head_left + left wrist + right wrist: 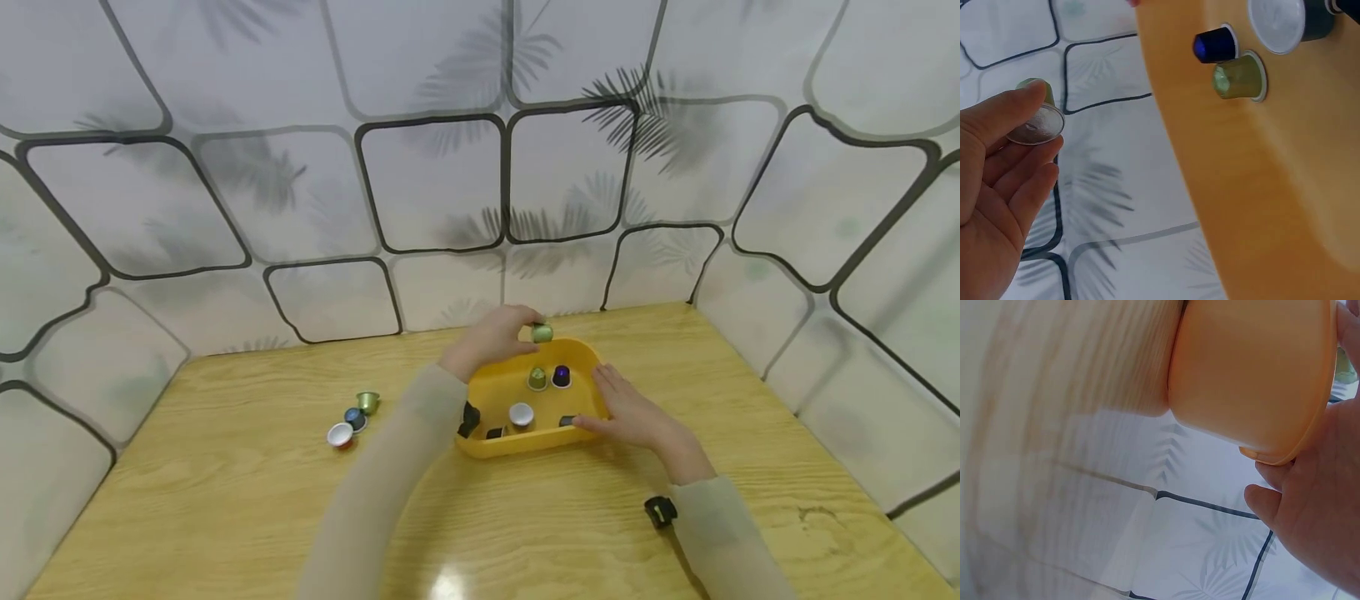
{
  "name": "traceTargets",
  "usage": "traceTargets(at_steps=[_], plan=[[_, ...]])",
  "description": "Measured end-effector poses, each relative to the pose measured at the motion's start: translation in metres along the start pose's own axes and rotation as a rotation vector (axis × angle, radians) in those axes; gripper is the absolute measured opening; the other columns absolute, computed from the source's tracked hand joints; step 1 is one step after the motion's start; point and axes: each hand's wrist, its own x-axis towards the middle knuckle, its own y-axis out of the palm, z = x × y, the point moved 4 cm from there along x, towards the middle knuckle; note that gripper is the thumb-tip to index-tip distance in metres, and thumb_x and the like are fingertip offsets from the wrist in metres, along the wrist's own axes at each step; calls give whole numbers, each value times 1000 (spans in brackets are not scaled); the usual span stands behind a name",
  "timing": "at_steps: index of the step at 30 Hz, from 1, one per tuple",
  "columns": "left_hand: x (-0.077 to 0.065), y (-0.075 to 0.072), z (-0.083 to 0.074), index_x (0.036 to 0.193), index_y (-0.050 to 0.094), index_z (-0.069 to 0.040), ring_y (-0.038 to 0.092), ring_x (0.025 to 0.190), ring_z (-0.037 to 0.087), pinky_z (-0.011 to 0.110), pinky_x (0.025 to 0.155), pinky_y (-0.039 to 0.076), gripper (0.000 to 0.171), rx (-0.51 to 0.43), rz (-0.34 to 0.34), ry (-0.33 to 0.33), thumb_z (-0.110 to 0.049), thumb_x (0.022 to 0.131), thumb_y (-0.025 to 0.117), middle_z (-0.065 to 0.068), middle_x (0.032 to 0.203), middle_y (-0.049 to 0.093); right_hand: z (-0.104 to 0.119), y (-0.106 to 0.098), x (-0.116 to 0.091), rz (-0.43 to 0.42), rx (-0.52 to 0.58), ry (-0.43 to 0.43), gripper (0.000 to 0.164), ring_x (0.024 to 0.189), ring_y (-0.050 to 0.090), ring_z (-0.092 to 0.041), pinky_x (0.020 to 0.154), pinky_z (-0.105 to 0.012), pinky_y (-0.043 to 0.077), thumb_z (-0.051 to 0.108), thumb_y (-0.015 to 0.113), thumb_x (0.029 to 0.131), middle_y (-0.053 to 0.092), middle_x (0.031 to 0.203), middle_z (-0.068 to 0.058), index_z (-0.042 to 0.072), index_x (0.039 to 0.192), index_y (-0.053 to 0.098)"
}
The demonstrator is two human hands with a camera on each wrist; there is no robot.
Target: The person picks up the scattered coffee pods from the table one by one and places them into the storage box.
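Observation:
My left hand (495,340) pinches a light green coffee capsule (542,332) between thumb and fingers, above the back rim of a yellow tray (483,451). Its silvery lid shows in the left wrist view, where part of the green capsule (1036,127) is covered by the thumb. The right hand (637,417) rests with extended fingers on the tray's right edge, thumb over the front corner. Inside the tray lie a green capsule (537,378), a dark blue capsule (561,377), a larger capsule with a white lid (521,415) and dark ones near the front wall.
Left of the tray, a green capsule (367,402), a blue capsule (355,418) and a white-lidded red capsule (341,435) lie together on the wooden table (225,492). A patterned curtain (431,183) stands behind and at both sides.

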Motion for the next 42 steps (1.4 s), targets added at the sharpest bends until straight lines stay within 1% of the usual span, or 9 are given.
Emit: traceTargets(at_steps=[4,9,13,18,25,29,33,37,42], plan=[[8,11,-1,118,54,-4,50,107,19,26,92,37,39,-23,48,2,-18,83,63,5,115,56,0,1,-1,-1,-2,-5,97,129,5,-40,101,-52,11,61,47,80,8,141,-28,-11,136,12],[14,23,-5,119,54,-6,49,108,17,26,92,38,40,19,96,16,-19,83,64,4,117,55,1,1,-1,-5,3,-15,96,129,5,-39,101,-53,12,60,47,81,8,142,-27,-11,136,12],[18,28,-8,120,54,-7,48,109,16,25,92,37,41,50,117,22,-20,83,63,4,119,53,1,1,0,-1,2,-12,97,129,5,-39,101,-52,13,60,46,81,7,142,-27,-10,137,11],[21,30,-10,120,53,-7,48,107,16,24,90,38,40,56,128,26,-19,83,63,4,118,53,1,2,0,-5,5,-16,97,129,5,-39,101,-52,13,60,47,81,7,141,-28,-11,136,11],[24,43,-4,118,56,-9,50,104,14,25,89,39,37,84,171,10,-20,83,63,2,114,55,1,0,-1,-10,5,-22,96,130,5,-38,102,-51,13,59,47,81,8,141,-27,-11,136,12],[26,52,-1,117,56,-9,50,102,14,25,87,40,37,72,199,2,-18,82,64,1,114,55,1,-1,-2,-6,5,-21,96,129,5,-39,102,-52,13,58,48,81,7,141,-28,-11,136,11],[28,58,0,115,57,-9,52,99,14,24,83,42,36,47,221,20,-15,81,65,1,109,57,1,-1,-2,-4,3,-20,96,130,4,-38,102,-51,12,59,47,81,7,142,-27,-11,137,11],[29,64,1,112,59,-9,53,93,12,22,80,43,33,54,248,51,-15,80,66,-1,103,58,1,0,-1,-4,6,-18,97,130,4,-37,102,-51,13,60,47,81,7,142,-26,-10,137,11],[29,73,3,111,60,-10,53,95,12,22,81,43,32,47,294,69,-14,80,66,0,105,59,2,-1,-2,5,25,-15,97,130,4,-37,102,-51,12,59,48,81,6,142,-26,-10,137,11]])
